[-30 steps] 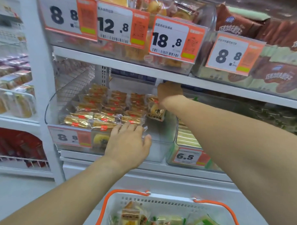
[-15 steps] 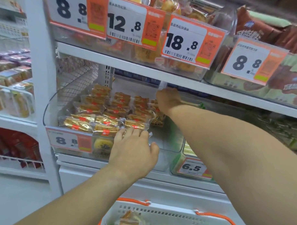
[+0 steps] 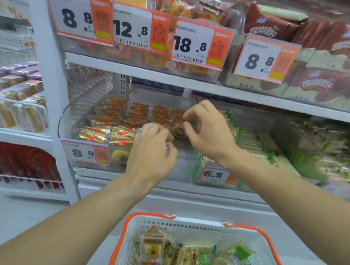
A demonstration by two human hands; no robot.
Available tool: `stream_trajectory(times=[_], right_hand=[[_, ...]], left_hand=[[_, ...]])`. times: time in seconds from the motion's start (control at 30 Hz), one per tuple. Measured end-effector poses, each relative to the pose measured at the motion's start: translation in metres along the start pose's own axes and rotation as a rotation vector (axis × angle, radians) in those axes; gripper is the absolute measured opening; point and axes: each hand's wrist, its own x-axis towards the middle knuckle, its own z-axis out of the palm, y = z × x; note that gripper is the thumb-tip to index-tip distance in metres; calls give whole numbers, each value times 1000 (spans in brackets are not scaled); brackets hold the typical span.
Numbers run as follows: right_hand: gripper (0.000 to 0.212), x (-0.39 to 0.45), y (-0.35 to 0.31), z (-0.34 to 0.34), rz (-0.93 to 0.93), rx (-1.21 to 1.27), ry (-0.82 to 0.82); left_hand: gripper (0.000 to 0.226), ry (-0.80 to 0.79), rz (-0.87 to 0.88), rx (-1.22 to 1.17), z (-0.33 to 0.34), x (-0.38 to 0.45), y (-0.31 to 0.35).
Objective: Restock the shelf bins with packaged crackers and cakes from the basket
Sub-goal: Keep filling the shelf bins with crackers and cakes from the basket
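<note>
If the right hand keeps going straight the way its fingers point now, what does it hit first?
Probably the upright cake pack at the right end of the rows in the clear bin: the right hand has curled fingers pointing left, right at it. Contact is unclear.

Bright, even, with no hard shadows. Dim only beneath the white upper shelf board (image 3: 172, 80). Soft glare across the clear plastic bin fronts (image 3: 228, 47). Heavy motion blur at the right, smearing the green-wrapped packets (image 3: 300, 156). Wide-angle bending along the white shelf upright (image 3: 52, 100). Slightly soft throughout.
</note>
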Motion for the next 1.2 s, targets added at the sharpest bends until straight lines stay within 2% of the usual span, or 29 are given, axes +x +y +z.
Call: stream_trajectory(times=[0.07, 0.13, 0.2, 0.3, 0.37, 0.5, 0.6, 0.67, 0.73, 0.8, 0.87, 1.03, 1.1, 1.2], right_hand=[[12, -45, -13, -9, 7, 173, 145], [21, -92, -21, -3, 120, 334, 174], [29, -142, -22, 16, 315, 476, 129], [24, -213, -15, 61, 636, 517, -87], [20, -253, -4, 90, 788, 480, -274], [12, -308, 12, 123, 994, 332, -682], [22, -337, 6, 132, 1107, 297, -918], [39, -349, -2, 134, 1064, 205, -1061], [60, -358, -10, 137, 1074, 212, -1061], [72, -361, -19, 144, 1133, 267, -1018], [67, -364, -29, 152, 1150, 238, -1009], [20, -359, -38, 161, 1027, 159, -1084], [26, -354, -46, 163, 979, 234, -1131], [38, -348, -58, 165, 1007, 315, -1022]], left_hand=[[18, 68, 49, -38, -4, -1, 8], [18, -43, -15, -94, -6, -5, 13], [20, -368, -77, -42, -3, -11, 12], [35, -988, -109, 143, 5, -25, 10], [47, -1199, -131, 227, 11, -33, 7], [53, -1226, -153, 250, 14, -37, 5], [49, -1236, -144, 214, 10, -35, 11], [47, -1243, -129, 208, 9, -35, 13], [49, -1268, -116, 222, 11, -36, 14], [50, -1287, -111, 227, 14, -36, 17], [51, -1294, -103, 228, 17, -36, 19], [51, -1310, -80, 230, 26, -36, 26], [51, -1318, -68, 231, 27, -37, 28], [48, -1336, -61, 227, 27, -39, 30]])
